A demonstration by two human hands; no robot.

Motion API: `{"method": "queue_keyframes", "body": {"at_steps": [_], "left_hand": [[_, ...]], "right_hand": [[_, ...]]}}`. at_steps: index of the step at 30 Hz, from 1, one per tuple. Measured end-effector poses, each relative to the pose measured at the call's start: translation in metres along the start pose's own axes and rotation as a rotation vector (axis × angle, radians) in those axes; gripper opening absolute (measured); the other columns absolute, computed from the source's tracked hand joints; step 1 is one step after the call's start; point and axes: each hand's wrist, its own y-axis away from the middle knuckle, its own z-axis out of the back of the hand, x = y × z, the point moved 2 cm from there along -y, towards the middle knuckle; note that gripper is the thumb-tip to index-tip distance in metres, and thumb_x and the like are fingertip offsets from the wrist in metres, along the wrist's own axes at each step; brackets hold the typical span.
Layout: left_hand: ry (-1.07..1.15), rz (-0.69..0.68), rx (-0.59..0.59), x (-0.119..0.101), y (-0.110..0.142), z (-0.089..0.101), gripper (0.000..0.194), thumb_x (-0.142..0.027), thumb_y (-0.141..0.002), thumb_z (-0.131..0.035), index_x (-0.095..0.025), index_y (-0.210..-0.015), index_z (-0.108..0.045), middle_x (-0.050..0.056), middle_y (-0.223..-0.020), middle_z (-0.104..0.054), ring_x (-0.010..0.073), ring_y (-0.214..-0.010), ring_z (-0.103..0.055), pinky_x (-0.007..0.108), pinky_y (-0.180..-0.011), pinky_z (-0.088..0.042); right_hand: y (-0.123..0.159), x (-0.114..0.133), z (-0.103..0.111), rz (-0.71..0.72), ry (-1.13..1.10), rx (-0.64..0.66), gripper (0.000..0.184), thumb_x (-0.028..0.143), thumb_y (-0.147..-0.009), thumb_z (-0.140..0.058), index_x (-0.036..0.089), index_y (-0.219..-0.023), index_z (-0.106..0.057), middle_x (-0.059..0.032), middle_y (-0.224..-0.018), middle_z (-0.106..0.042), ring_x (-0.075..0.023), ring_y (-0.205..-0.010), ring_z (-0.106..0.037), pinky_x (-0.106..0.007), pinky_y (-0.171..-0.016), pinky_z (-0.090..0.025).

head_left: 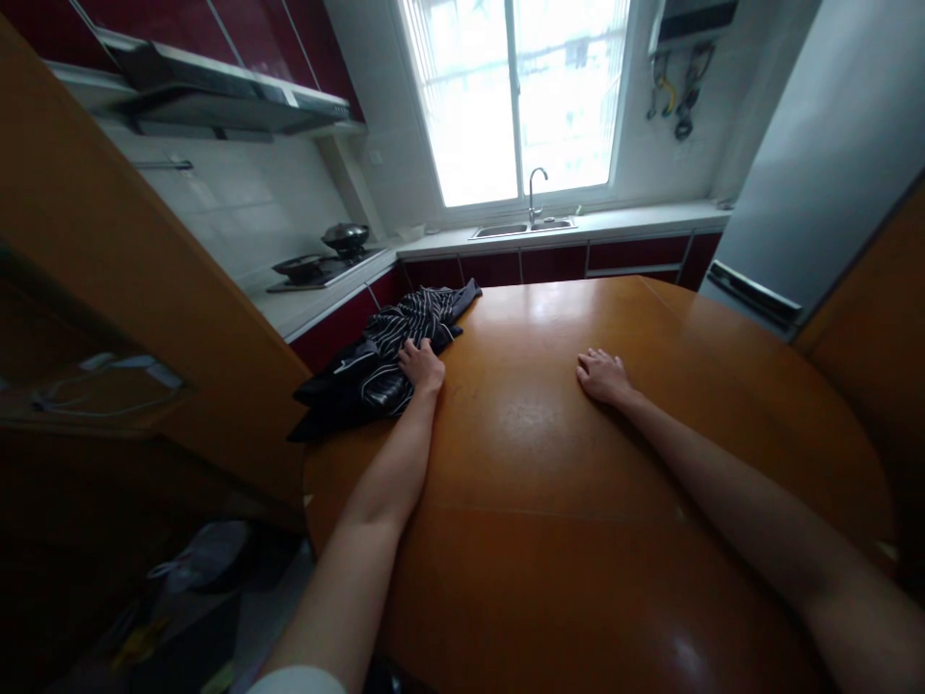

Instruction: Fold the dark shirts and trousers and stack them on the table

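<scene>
Clothing [417,310] apparently under left hand [422,365]

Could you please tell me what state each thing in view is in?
Clothes: crumpled, in a heap
Left hand: on the clothes, grip unclear
Right hand: empty, resting on the table
Pot: lid on
Cupboards: shut
Fridge: looks shut
Window: looks shut
Tap: too small to tell if running

Wooden table [520,453]; striped black clothing [405,320] lies crumpled at left.
</scene>
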Motion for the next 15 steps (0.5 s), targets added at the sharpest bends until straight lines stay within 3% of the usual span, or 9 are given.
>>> {"method": "queue_keyframes", "body": {"at_steps": [8, 12, 15], "left_hand": [[0.127, -0.057, 0.122, -0.016, -0.001, 0.006, 0.041, -0.007, -0.089, -0.044, -0.014, -0.126, -0.061, 0.02, -0.126, -0.057, 0.032, -0.11, -0.063, 0.043, -0.096, -0.049], [0.214, -0.179, 0.159, -0.052, 0.013, 0.005, 0.04, -0.006, -0.088, -0.044, -0.016, -0.122, -0.064, 0.015, -0.127, -0.057, 0.0271, -0.112, -0.063, 0.037, -0.101, -0.048], [0.278, -0.29, 0.223, -0.086, 0.038, 0.0, 0.037, -0.008, -0.087, -0.046, -0.018, -0.116, -0.068, 0.011, -0.123, -0.061, 0.0235, -0.112, -0.063, 0.031, -0.102, -0.048]], "right_hand": [[0.001, 0.002, 0.003, -0.006, -0.012, -0.005, 0.049, 0.038, -0.1, -0.04, 0.018, -0.14, -0.057, -0.0152, -0.159, -0.042, -0.0318, -0.147, -0.034, -0.058, -0.118, -0.024], [0.003, 0.004, 0.005, -0.015, -0.014, -0.008, 0.046, 0.037, -0.1, -0.04, 0.018, -0.137, -0.058, -0.0155, -0.157, -0.044, -0.032, -0.146, -0.035, -0.058, -0.117, -0.024], [0.003, 0.006, 0.006, -0.017, -0.011, -0.018, 0.044, 0.037, -0.1, -0.04, 0.018, -0.135, -0.059, -0.0154, -0.156, -0.045, -0.0321, -0.145, -0.036, -0.058, -0.116, -0.025]]}}
